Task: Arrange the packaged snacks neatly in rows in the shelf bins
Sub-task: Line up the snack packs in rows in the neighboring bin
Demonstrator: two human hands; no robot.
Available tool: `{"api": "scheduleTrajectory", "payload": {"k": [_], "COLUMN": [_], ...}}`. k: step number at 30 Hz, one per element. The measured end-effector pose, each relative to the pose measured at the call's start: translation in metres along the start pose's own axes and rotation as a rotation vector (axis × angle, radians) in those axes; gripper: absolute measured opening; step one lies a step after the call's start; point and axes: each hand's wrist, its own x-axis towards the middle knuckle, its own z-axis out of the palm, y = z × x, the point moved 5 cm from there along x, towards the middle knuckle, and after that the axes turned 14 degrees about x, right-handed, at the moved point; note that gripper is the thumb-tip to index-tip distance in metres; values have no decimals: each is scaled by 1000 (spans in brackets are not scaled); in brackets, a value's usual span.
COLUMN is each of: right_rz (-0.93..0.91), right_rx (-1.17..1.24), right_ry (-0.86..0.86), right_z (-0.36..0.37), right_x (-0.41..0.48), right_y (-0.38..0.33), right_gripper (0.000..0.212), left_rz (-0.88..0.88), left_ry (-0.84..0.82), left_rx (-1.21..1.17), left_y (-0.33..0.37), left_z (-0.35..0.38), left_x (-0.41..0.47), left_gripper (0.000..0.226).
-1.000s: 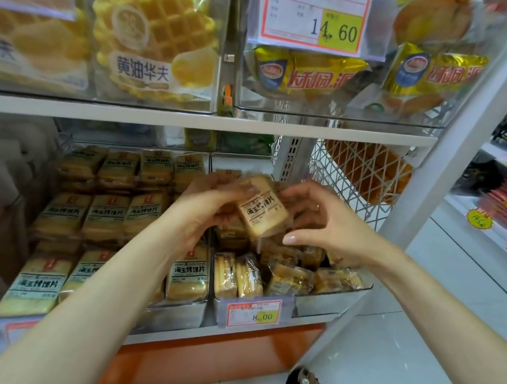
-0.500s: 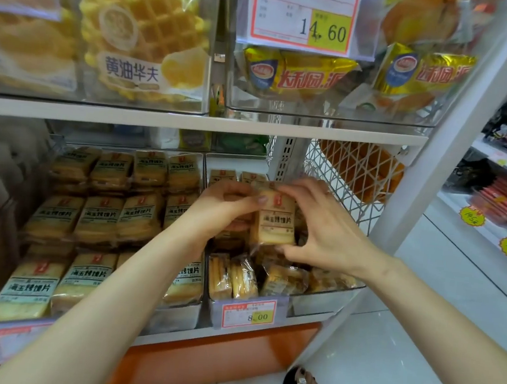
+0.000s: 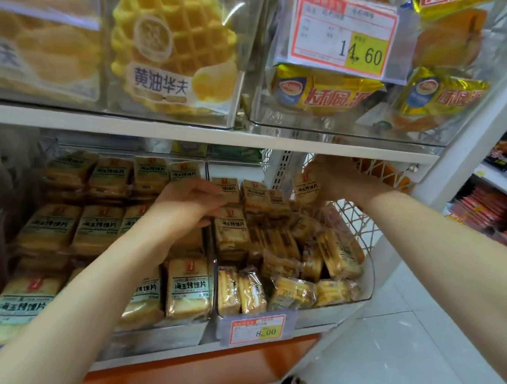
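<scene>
Two hands work in the right bin (image 3: 367,283). The right hand (image 3: 337,181) has its fingers clamped on one snack packet (image 3: 306,189), held upright at the bin's one o'clock corner, likely to extend the back row. The left hand (image 3: 189,204), at ten o'clock, curls its fingers against the standing packets (image 3: 255,195), probably bracing them; whether it grips one I cannot tell. Loose packets (image 3: 292,291) lie jumbled toward five o'clock. The neighbouring packs (image 3: 188,291) read 海玉烤馍片. The bin's tag (image 3: 259,330) says 8.00, the upper tag (image 3: 345,33) 14.60, and the waffle pack (image 3: 170,44) 黄油华夫.
</scene>
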Motion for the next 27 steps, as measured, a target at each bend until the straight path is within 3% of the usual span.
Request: {"api": "scheduleTrajectory", "payload": {"k": [7,12,15,19,22,25,27], "right_rz": [31,60,105,181,118,14,3], "right_rx": [-86,-26,56,113,63,17,-1], "right_ry": [-135,-72,-185,-315,-282,-102,-133], "right_z": [21,27,38,41,39,43,43], "right_x": [20,17,19,21,20,17,12], "right_y": [3,1,4,9,4,-3,-5], "right_gripper": [77,76,67,79,66,39,38], "left_rz": [-1,-13,-34,-43,-45,-48,-45], "left_ry": [9,21,16,-12,-17,-17,-33], "left_rx": [34,45,51,51,40,33,39], "left_y": [-4,-4,-4,-2,1,3,3], "left_z": [-7,-8,-4,3,7,11,14], "left_x": [1,3,4,5,5,7,8], "left_gripper": [20,18,19,18,16,14,13]}}
